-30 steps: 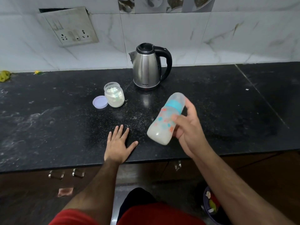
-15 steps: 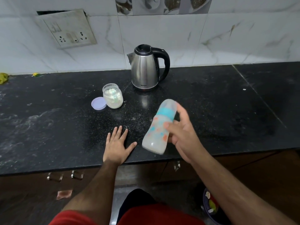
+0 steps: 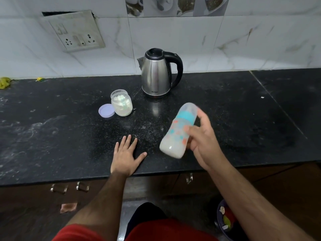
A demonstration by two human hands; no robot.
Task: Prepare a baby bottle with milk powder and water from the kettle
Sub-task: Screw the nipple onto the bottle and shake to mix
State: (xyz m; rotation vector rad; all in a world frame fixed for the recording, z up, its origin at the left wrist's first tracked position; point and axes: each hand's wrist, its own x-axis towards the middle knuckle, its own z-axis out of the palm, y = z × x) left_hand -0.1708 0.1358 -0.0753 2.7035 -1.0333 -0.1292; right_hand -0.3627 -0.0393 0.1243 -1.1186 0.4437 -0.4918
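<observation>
**Milky-white formula swirls as capped bottle tilts over the counter**

Black granite countertop (image 3: 52,136), dusted with spilled powder, lies beneath a person's right hand (image 3: 201,143), whose fingers wrap the baby bottle (image 3: 178,131) at mid-body and hold it aloft near the front edge, tilted with its capped top leaning up and away. The left hand (image 3: 126,156) rests flat on the stone, fingers spread, holding nothing.

The bottle is translucent, printed with orange and teal spots, banded by a teal collar under a clear cap, with cloudy white liquid pooled at its base; its outline is motion-blurred. A loose collar could likely leak if shaking goes on, and the smooth, possibly warm plastic might slip from the one-handed hold.

Behind stand the steel kettle (image 3: 157,73), the open milk powder jar (image 3: 121,105) and, just beside it, its lilac lid (image 3: 106,110).
</observation>
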